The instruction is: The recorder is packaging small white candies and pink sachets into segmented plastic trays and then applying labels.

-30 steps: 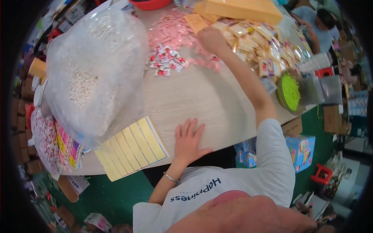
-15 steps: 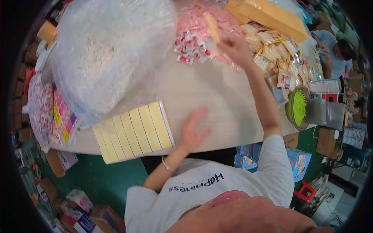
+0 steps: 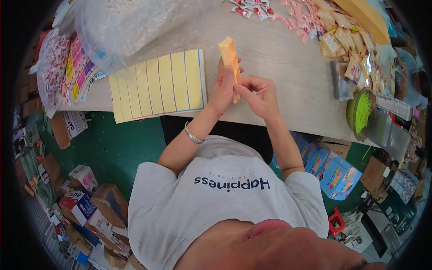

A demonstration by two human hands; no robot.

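Observation:
Over the near part of the table, my left hand (image 3: 220, 92) is closed around a narrow yellow paper box (image 3: 228, 51), which stands tilted up between my fingers. My right hand (image 3: 261, 95) pinches the box's lower end with thumb and fingers. Its top end seems partly unfolded; the inside cannot be made out. To the left of my hands lies a stack of pale yellow sticker sheets (image 3: 155, 85) with coloured stripes, overhanging the table edge.
A large clear bag of white pieces (image 3: 130, 33) fills the back left. Small red-and-white sachets (image 3: 254, 9), pink sachets (image 3: 297, 22) and cream snack packets (image 3: 348, 42) lie at the back. A bowl (image 3: 352, 119) of green paper shreds stands at the right edge.
My right hand has come back from the far piles with the yellow box. My left hand, open before, now grips it too. The view has shifted, with the table higher in the picture.

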